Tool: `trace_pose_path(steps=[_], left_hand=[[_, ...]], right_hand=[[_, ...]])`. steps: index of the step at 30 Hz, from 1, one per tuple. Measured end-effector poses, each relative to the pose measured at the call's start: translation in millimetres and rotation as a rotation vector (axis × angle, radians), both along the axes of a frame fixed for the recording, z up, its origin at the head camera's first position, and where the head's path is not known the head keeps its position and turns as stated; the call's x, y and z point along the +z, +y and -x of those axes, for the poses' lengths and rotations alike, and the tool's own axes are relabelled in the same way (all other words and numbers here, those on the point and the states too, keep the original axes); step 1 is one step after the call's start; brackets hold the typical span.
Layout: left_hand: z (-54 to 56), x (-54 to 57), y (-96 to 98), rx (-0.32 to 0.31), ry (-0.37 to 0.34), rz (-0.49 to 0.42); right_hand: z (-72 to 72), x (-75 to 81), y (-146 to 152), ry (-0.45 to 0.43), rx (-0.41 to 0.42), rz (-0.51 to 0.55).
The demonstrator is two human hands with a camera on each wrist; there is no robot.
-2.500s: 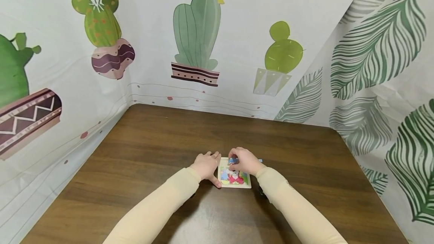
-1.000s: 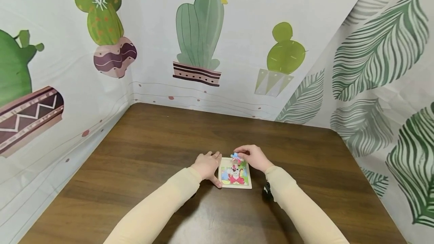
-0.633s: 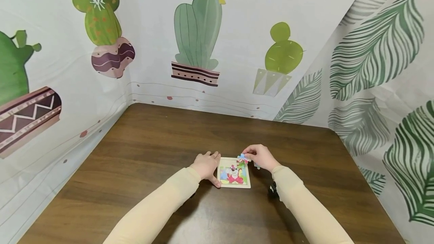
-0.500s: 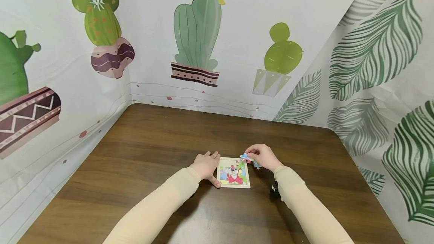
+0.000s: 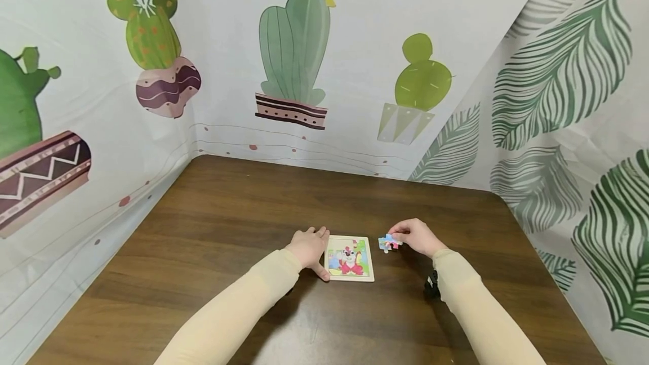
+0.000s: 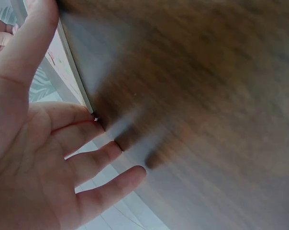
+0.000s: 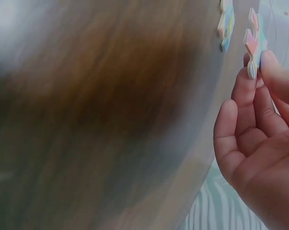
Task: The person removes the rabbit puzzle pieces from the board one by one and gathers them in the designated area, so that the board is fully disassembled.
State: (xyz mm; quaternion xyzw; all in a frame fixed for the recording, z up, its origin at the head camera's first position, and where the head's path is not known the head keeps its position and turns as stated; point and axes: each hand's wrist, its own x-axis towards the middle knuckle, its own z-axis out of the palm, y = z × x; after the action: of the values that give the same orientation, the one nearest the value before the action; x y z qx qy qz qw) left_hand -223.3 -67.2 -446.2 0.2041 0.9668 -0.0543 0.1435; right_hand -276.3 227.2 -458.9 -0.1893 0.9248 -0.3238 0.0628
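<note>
A small framed jigsaw puzzle [image 5: 350, 280] lies on the table, with a white-and-pink cartoon animal [image 5: 350, 262] in its picture. Along its left side my left hand [image 5: 308, 248] rests, fingers spread and thumb at the near corner. In the left wrist view that hand's fingertips meet the board's thin edge [image 6: 76, 72]. To the right of the board, my right hand [image 5: 418, 237] pinches a blue-and-pink puzzle piece [image 7: 253, 48] between thumb and fingers. A second puzzle piece [image 7: 226, 26] lies on the table close beside it; in the head view the two overlap.
The brown wooden table [image 5: 243, 201] runs back to a white cloth wall [image 5: 365, 27] printed with cacti and leaves. A black strap or device [image 5: 431, 285] shows under the right wrist.
My right hand, first over the puzzle's top part, has lifted the piece away and carried it right, off the board toward the second piece. My left hand has stayed in place.
</note>
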Motion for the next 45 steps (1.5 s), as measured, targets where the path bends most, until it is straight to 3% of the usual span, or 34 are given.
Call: trace_pose_path(steps=[16,21,26,45], left_hand=[[-2.1,5.4,1.0,-0.004,0.009,0.009],[-2.0,6.6,0.6,-0.002,0.0,0.02],[-2.3,7.0,0.9,0.004,0.004,0.026],[-4.4,6.3,0.6,0.002,0.011,0.017]], right_hand=[[-2.7,-8.7,25,-0.022,-0.045,-0.021],[-6.6,-8.4,22,-0.031,-0.06,-0.027],[-6.5,-11.3,20,0.02,-0.082,-0.073],[-8.4,-13.8,18,0.035,-0.098,-0.029]])
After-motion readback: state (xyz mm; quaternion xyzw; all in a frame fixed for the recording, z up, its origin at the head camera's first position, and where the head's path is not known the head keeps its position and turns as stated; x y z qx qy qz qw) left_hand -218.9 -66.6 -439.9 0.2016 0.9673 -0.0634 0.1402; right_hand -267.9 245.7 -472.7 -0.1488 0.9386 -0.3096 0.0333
